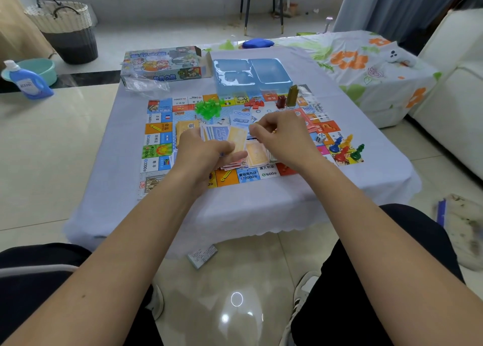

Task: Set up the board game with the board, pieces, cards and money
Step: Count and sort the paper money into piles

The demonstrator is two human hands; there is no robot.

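The left hand (206, 151) gripped a fan of play money (230, 139); right hand (281, 134), fingers curled, pinched something unclear. Right of its fingers lay four pawns (346, 147) and one die (321, 137).

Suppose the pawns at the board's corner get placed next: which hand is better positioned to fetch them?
Probably the right hand: the pawns stand just to its right on the board, near the die. The left hand holds a fan of money, farther away.

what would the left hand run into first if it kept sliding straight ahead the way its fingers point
Probably the fanned paper money that the left hand already grips at its fingers. Beyond that lies the right hand, though the depth between them is unclear.
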